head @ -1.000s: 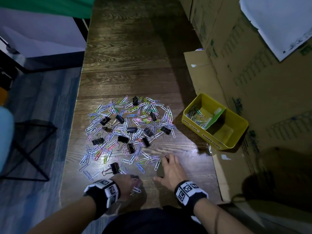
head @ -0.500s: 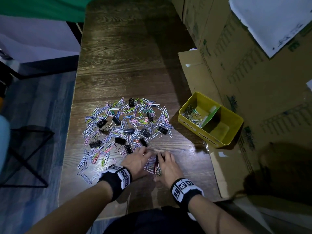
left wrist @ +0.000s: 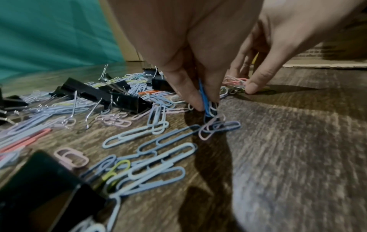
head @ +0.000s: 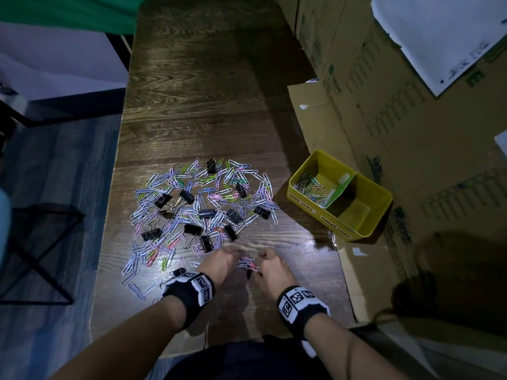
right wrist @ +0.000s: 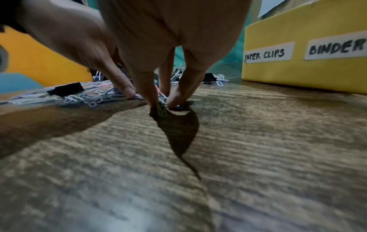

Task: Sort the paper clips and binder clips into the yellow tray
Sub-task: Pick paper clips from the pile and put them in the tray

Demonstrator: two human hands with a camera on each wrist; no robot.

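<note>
Both hands pinch paper clips [head: 248, 264] off the bench [head: 192, 105], left hand [head: 219, 260] and right hand [head: 274, 266], the right nearer the yellow tray [head: 301, 193], beyond its fingers [right wrist: 176, 98].

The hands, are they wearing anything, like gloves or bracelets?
No gloves and no sleeves: both hands and forearms are bare. The left hand has a chunky black band round its wrist, and the right hand has one too. Each band carries white squares printed with blocky black patterns, like little maze codes. No rings or bracelets show.
</note>
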